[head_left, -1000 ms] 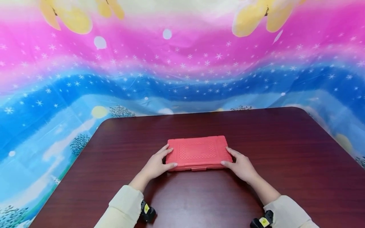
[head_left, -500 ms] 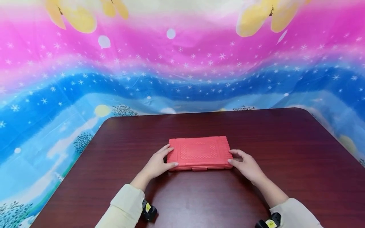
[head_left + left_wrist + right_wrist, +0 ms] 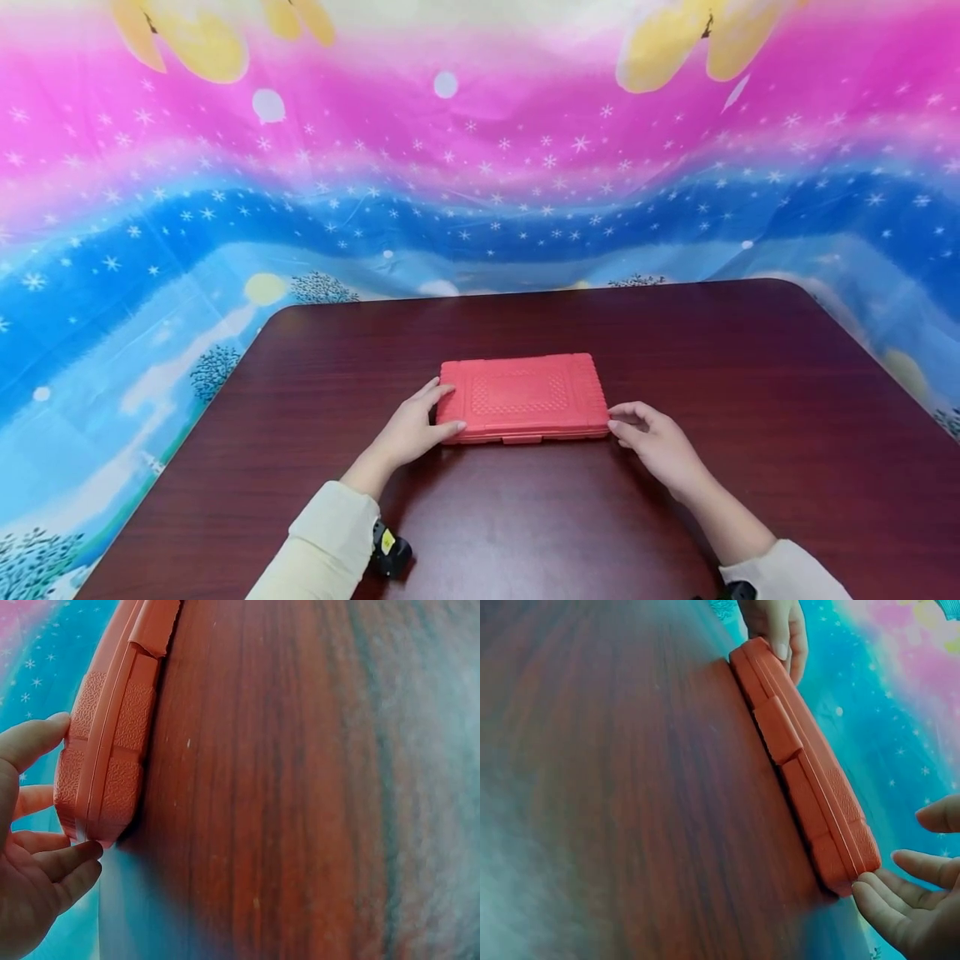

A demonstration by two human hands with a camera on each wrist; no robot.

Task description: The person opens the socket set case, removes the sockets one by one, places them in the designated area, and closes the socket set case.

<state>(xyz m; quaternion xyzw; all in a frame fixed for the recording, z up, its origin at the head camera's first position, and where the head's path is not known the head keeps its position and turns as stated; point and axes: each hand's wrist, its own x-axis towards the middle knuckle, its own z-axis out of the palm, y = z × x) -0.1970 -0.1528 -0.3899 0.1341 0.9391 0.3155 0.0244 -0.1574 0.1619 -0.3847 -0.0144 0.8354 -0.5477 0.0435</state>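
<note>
A flat red plastic case [image 3: 522,397] lies closed on the dark wooden table [image 3: 525,517], its latch side toward me. My left hand [image 3: 416,425] rests against the case's left end, thumb on the front left corner and straight fingers along the side. The left wrist view shows that thumb [image 3: 34,739] touching the textured edge of the case [image 3: 112,750]. My right hand [image 3: 652,437] sits at the front right corner with relaxed fingers. In the right wrist view its fingertips [image 3: 885,889] lie just beside the corner of the case [image 3: 802,765], holding nothing.
A bright pink and blue starry cloth [image 3: 480,183] hangs behind and around the table. The table's rounded far corners [image 3: 780,287] and left edge [image 3: 195,450] are in view. A small black wrist device [image 3: 390,554] sits under my left sleeve.
My right hand has drawn back from the case's right side to its front right corner. The left hand and the case have barely moved.
</note>
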